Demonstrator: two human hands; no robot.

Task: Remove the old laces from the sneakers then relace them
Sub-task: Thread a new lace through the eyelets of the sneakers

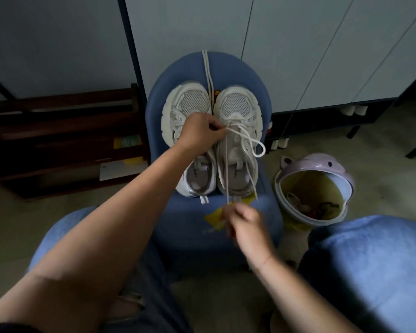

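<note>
Two white mesh sneakers stand side by side, toes away from me, on a small blue stool point(228, 66). The left sneaker point(190, 104) shows no lace in its eyelets. The right sneaker point(240, 109) carries a cream lace point(257, 145) that loops loosely over its tongue. My left hand point(199, 133) pinches that lace at the sneaker's lower eyelets. My right hand point(245, 224), blurred, grips the lace's long ends below the heel. A second lace point(208, 70) lies between the toes and runs over the stool's far edge.
A pale purple bin point(322, 164) with scraps inside stands on the floor to the right of the stool. Yellow paper point(214, 216) lies on the stool's near part. A dark wooden rack point(65, 131) stands at the left, white cabinets behind. My knees in jeans frame the bottom.
</note>
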